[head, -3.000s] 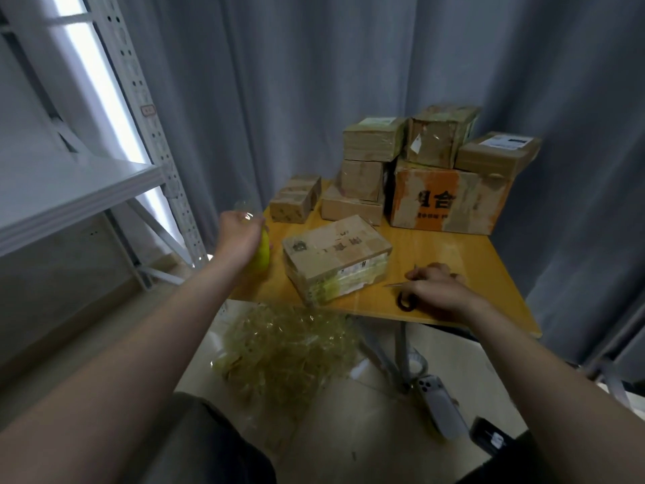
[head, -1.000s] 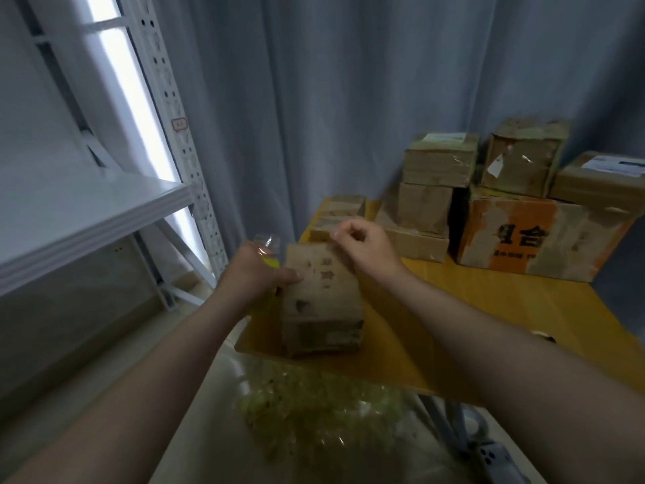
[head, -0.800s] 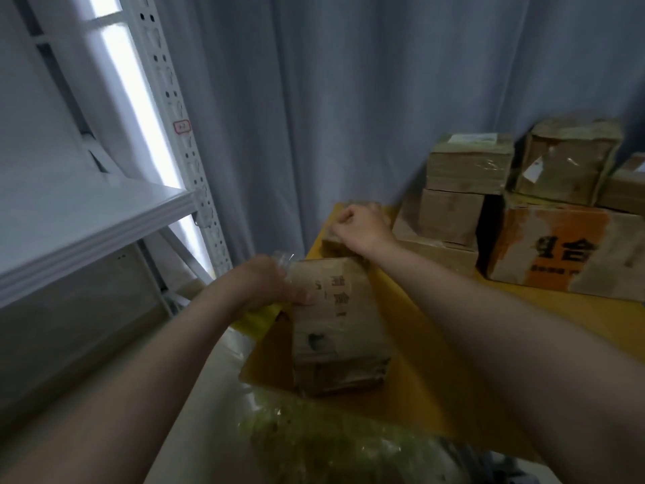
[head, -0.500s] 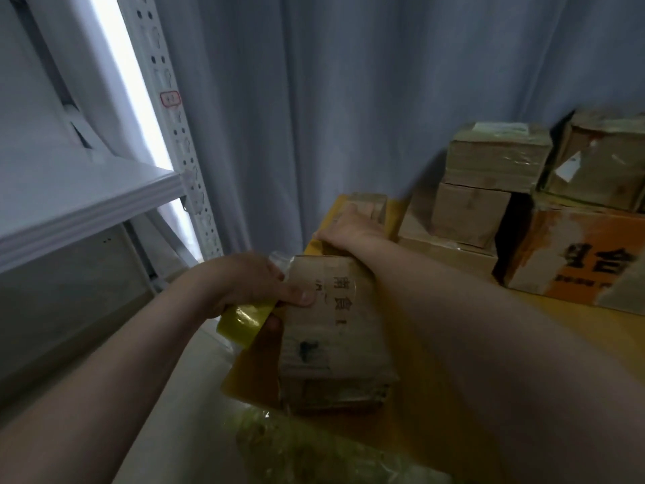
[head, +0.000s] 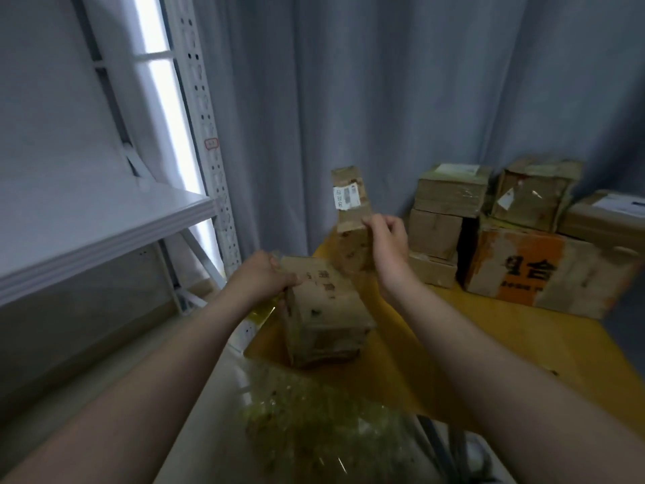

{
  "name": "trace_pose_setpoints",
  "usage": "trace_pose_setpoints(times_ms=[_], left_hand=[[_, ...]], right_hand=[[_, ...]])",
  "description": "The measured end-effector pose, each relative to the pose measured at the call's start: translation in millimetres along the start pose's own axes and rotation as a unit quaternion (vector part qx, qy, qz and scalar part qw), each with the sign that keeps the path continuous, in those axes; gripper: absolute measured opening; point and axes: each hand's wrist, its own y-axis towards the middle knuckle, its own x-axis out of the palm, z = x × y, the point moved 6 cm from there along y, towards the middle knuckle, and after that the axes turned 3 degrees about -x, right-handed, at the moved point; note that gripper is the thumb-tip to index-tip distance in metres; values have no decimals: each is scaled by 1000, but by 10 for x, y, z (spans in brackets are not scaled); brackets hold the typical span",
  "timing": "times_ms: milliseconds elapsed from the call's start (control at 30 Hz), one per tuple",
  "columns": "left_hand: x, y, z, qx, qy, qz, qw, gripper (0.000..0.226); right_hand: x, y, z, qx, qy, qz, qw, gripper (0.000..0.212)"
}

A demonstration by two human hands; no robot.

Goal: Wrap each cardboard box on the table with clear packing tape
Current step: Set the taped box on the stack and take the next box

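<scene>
R hand [head: 387,239] has now lifted the small box [head: 349,200] off the table [head: 453,344] & grips its lower end in the air, at 12 o'clock of the near box [head: 324,309], which L hand [head: 260,277] clamps by its 9 o'clock edge w/ tape roll [head: 263,309] under the palm, so prob. the next box to wrap.

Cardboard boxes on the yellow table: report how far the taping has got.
Done, apparently: the nearest brown printed cardboard box shows glossy tape bands; the left hand grips it alongside the yellowish tape roll. In hand: the right hand holds up a small labelled cardboard box, seemingly next. Left: the stacked boxes behind; their tape state is unclear.
</scene>
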Motion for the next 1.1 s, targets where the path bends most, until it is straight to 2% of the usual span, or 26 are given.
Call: trace_pose_setpoints(times_ms=[100, 133, 200, 267, 367, 467, 500, 567, 667, 700, 767, 833, 900, 1000, 1100], left_hand=[[13, -209, -33, -8, 21, -3, 1000, 44], [47, -285, -53, -9, 38, -11, 999, 46], [98, -405, -99, -12, 35, -10, 999, 37], [107, -462, -137, -7, 28, 13, 999, 29], [-6, -467, -246, -22, 18, 50, 998, 35], [-324, -521, -259, -11, -26, 127, 991, 33], [-409, -559, -220, 7, -50, 123, 991, 29], [-440, -679, -124, 22, -110, 39, 993, 23], [-163, -1047, -18, -53, -192, -179, 963, 24], [-39, -1153, -30, -78, -185, -233, 951, 31], [209, -1274, -71, -101, -175, -291, 935, 47], [408, -1273, -88, -111, -219, -291, 925, 49], [509, -1197, -79, -127, -291, -247, 915, 44], [571, -1025, -88, -171, -378, -197, 888, 47], [596, -827, -19, -162, -401, -182, 883, 44]], right_hand=[[-90, -478, 194, 108, 194, -26, 975, 51], [-82, -637, 240, 134, 228, -32, 964, 63], [-48, -840, 329, 147, 228, -25, 962, 80], [-26, -961, 288, 122, 156, -20, 980, 70], [9, -978, 193, 86, 43, -19, 995, 34], [64, -922, 187, 47, -7, -9, 999, 30], [87, -909, 199, 38, -12, -4, 999, 32], [112, -906, 223, 31, -10, 6, 999, 33], [122, -919, 194, 69, 58, 29, 996, 31], [114, -920, 181, 88, 91, 37, 991, 35], [55, -832, 242, 115, 156, 55, 979, 57], [-84, -665, 373, 103, 199, 70, 972, 70], [-273, -573, 435, 91, 188, 66, 976, 65], [-484, -590, 449, 91, 159, 56, 981, 63], [-529, -554, 654, 106, 152, 39, 982, 69]])
